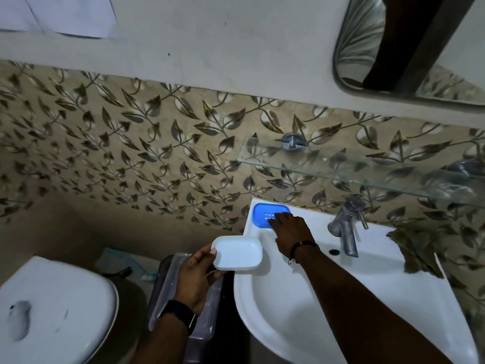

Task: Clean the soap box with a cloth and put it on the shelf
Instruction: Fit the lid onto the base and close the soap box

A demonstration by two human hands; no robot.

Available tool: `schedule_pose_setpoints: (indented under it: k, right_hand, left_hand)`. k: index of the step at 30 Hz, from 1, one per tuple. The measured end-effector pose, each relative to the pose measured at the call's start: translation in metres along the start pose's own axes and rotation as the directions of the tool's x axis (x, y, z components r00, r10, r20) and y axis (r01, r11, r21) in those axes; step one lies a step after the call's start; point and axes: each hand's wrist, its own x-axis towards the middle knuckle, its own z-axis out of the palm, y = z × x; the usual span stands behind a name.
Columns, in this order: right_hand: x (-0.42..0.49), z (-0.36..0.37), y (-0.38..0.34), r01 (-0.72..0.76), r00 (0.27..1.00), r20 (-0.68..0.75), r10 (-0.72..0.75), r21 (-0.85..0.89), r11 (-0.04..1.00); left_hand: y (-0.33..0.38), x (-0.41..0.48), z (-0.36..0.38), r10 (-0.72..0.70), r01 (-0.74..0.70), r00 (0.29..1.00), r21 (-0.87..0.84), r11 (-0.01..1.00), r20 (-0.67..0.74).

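Note:
My left hand point(196, 277) grips the white lid of the soap box point(237, 253), held in the air beside the sink's left edge. The blue base of the soap box point(265, 212) lies on the back left corner of the white sink point(301, 298). My right hand point(291, 236) reaches onto it, fingertips resting on its right end and covering that part. A brownish patterned cloth point(417, 252) lies on the sink's right rim. The glass shelf point(354, 166) hangs on the wall above the sink.
A metal tap point(347, 227) stands at the back of the sink. A mirror point(409, 48) hangs at the top right. A white toilet point(52, 311) sits at lower left, with a clear plastic bin point(168, 292) between it and the sink.

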Motion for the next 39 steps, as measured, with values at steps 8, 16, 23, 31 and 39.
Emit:
schedule_pose_setpoints:
  k: [8,16,23,31,39]
  right_hand:
    - [-0.001,0.001,-0.005,-0.090,0.994,-0.065,0.085,-0.070,0.994]
    - [-0.021,-0.030,0.026,0.030,0.869,-0.471,0.153,0.359,0.933]
    - [-0.068,-0.068,0.042,0.279,0.763,-0.635,0.120,0.492,0.825]
    - [-0.107,-0.085,0.050,0.357,0.896,-0.430,-0.110,0.552,0.754]
    - [-0.133,-0.085,0.050,0.194,0.885,-0.445,0.140,0.624,0.757]
  left_hand:
    - [0.002,0.011,0.005,-0.015,0.015,1.000,-0.020,1.000,0.005]
    - [0.000,0.013,0.035,-0.022,0.023,0.998,-0.025,0.999,0.058]
    - [-0.008,0.007,0.069,-0.038,0.042,0.993,-0.030,0.999,0.114]
    - [-0.015,-0.018,0.103,-0.015,0.020,0.967,-0.016,1.000,0.256]
    - [-0.013,-0.039,0.124,0.021,-0.015,0.921,-0.019,1.000,0.388]
